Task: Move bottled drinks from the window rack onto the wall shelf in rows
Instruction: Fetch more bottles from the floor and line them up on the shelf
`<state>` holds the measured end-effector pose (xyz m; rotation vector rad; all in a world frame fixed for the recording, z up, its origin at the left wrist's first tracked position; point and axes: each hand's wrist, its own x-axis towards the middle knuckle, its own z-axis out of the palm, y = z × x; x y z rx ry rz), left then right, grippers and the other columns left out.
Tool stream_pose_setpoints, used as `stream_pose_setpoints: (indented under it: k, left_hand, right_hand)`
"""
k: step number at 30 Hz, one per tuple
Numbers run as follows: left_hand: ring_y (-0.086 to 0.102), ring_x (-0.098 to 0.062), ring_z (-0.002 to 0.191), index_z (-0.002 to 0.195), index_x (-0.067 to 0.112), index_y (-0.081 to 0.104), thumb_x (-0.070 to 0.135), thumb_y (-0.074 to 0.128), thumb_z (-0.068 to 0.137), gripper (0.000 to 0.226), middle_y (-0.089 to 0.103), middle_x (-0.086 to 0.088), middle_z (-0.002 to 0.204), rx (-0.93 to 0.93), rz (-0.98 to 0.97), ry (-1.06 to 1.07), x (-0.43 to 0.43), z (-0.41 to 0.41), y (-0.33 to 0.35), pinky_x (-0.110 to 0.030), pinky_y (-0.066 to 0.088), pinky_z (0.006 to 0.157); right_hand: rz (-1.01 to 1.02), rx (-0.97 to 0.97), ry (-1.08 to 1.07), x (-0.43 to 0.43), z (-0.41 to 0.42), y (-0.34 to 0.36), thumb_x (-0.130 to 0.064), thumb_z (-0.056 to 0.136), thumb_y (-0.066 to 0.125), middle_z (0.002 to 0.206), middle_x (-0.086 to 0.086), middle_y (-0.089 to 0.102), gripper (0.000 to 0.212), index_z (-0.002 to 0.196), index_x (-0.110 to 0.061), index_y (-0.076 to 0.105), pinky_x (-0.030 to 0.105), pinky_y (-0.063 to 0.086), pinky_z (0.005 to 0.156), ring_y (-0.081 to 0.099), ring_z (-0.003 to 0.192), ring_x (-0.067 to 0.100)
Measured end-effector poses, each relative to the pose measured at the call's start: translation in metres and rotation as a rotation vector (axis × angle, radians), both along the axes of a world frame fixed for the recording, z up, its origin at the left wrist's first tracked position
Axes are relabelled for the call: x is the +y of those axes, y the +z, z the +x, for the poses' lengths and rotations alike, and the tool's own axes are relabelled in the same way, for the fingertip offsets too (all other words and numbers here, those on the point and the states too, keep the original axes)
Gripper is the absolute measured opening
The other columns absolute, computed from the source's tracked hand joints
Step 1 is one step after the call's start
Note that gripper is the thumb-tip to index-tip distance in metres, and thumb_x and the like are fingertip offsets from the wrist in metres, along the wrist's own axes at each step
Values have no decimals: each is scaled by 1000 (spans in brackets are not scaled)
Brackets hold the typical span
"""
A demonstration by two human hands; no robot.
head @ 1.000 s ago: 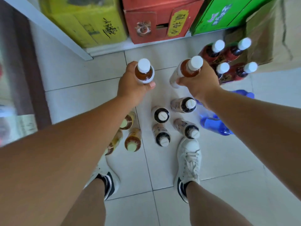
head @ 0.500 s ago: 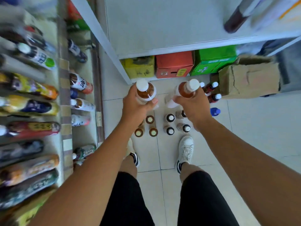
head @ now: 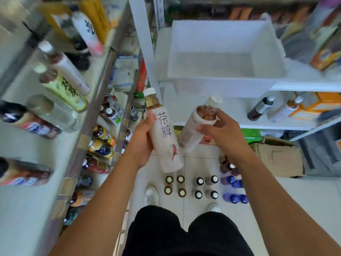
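Note:
My left hand grips a white-labelled tea bottle with black characters and a white cap, held tilted in front of me. My right hand grips a second tea bottle near its neck, leaning left toward the first. Both bottles hang below the front edge of the white wall shelf, which carries a white tray. The window rack on my left holds several drinks lying across its tiers. Several more bottles stand in rows on the floor by my feet.
A lower white shelf board holds a dark bottle and a pale bottle beside an orange box. A cardboard box and a green carton sit on the floor to the right. A white upright post separates rack and shelf.
Both hands have risen from floor level with their bottles, now up near the shelf edge. My view has lifted, so the tray and upper shelf appear.

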<state>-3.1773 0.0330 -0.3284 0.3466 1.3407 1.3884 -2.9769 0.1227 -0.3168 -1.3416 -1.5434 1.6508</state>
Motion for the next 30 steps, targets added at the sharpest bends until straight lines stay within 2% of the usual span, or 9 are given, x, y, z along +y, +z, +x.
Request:
stream_pose_setpoints:
  k: [3, 7, 10, 14, 17, 20, 24, 27, 30]
  left_hand:
    - [69, -24, 94, 119, 14, 65, 59, 49, 78, 63, 75, -7, 101, -92, 28, 61, 0, -8, 31, -41, 54, 86]
    - [66, -28, 83, 132, 7, 60, 74, 52, 75, 89, 69, -14, 102, -205, 40, 57, -2, -20, 63, -40, 54, 79]
    - [66, -29, 76, 116, 9, 70, 76, 51, 74, 82, 70, -14, 95, -239, 29, 30, -5, -26, 81, -39, 56, 71]
    - [67, -28, 71, 99, 10, 74, 76, 51, 74, 75, 71, -14, 90, -240, 33, 46, -6, -25, 95, -38, 56, 68]
    - [68, -27, 67, 93, 10, 75, 75, 47, 80, 72, 72, -14, 86, -244, 66, 71, -8, -26, 104, -36, 56, 64]
    - [68, -29, 66, 90, 9, 74, 76, 45, 84, 72, 70, -15, 83, -237, 74, 108, -12, -30, 116, -38, 57, 64]
    - [67, -25, 63, 91, 11, 69, 86, 43, 72, 82, 70, -12, 80, -166, 47, 205, -23, -43, 127, -36, 56, 67]
    - [66, -27, 68, 93, 11, 70, 88, 48, 53, 90, 69, -15, 86, -118, 69, 240, -36, -51, 138, -38, 54, 72]
    - [65, -24, 59, 83, 9, 68, 81, 48, 56, 79, 68, -11, 73, -124, 128, 299, -50, -59, 147, -33, 55, 64]
  right_hand:
    - [-50, 104, -24, 9, -15, 26, -13, 84, 76, 97, -9, 78, 39, 118, -27, 64, 33, 51, 76, 72, 87, 8]
    - [-198, 236, -49, 16, -32, 46, -25, 94, 67, 100, 3, 78, 24, 116, -16, 66, 47, 61, 77, 75, 87, 25]
    - [-334, 346, -49, 14, -44, 53, -48, 88, 65, 105, 9, 76, 44, 115, -13, 65, 63, 53, 92, 71, 99, 32]
    - [-507, 421, -48, 5, -66, 64, -67, 87, 55, 125, 17, 69, 68, 131, -17, 64, 53, 52, 97, 68, 108, 31]
    - [-600, 483, 8, 1, -79, 75, -65, 95, 43, 101, 19, 73, 69, 122, -6, 66, 40, 59, 71, 70, 80, 31]
    - [-742, 580, 93, -6, -87, 89, -73, 78, 56, 82, 15, 68, 72, 101, -7, 67, 37, 60, 61, 67, 66, 27]
    - [-702, 574, 134, -7, -102, 100, -59, 70, 70, 89, 19, 69, 69, 117, -8, 64, 42, 60, 72, 68, 74, 30]
    - [-702, 593, 153, -6, -116, 105, -57, 83, 65, 105, 21, 71, 66, 127, -8, 65, 46, 57, 84, 69, 93, 34]
    - [-777, 605, 258, -5, -126, 108, -57, 93, 45, 107, 23, 71, 63, 108, -4, 75, 46, 58, 76, 70, 88, 38]
